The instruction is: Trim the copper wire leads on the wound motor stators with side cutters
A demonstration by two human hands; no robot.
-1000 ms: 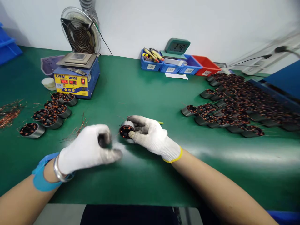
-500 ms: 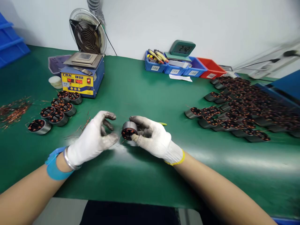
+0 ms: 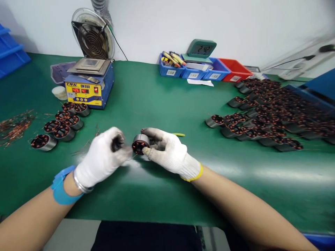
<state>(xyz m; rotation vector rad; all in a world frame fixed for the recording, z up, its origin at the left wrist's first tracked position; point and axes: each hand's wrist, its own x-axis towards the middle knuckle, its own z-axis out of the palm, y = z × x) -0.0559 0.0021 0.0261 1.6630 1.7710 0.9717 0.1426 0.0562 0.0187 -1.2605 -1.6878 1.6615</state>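
A green mat covers the table (image 3: 146,94), which runs back to a plain white wall. The gloved right hand (image 3: 169,153) grips a small stator (image 3: 140,144) just above the mat at centre. The gloved left hand (image 3: 103,158), curled narrow, sits just beside it. Left lie a few stators (image 3: 60,122), copper scraps (image 3: 14,125), a solder pot (image 3: 87,85) and a fan (image 3: 92,35). Bins (image 3: 204,71) and a clock (image 3: 202,48) line the wall; many stators (image 3: 272,115) crowd the right.
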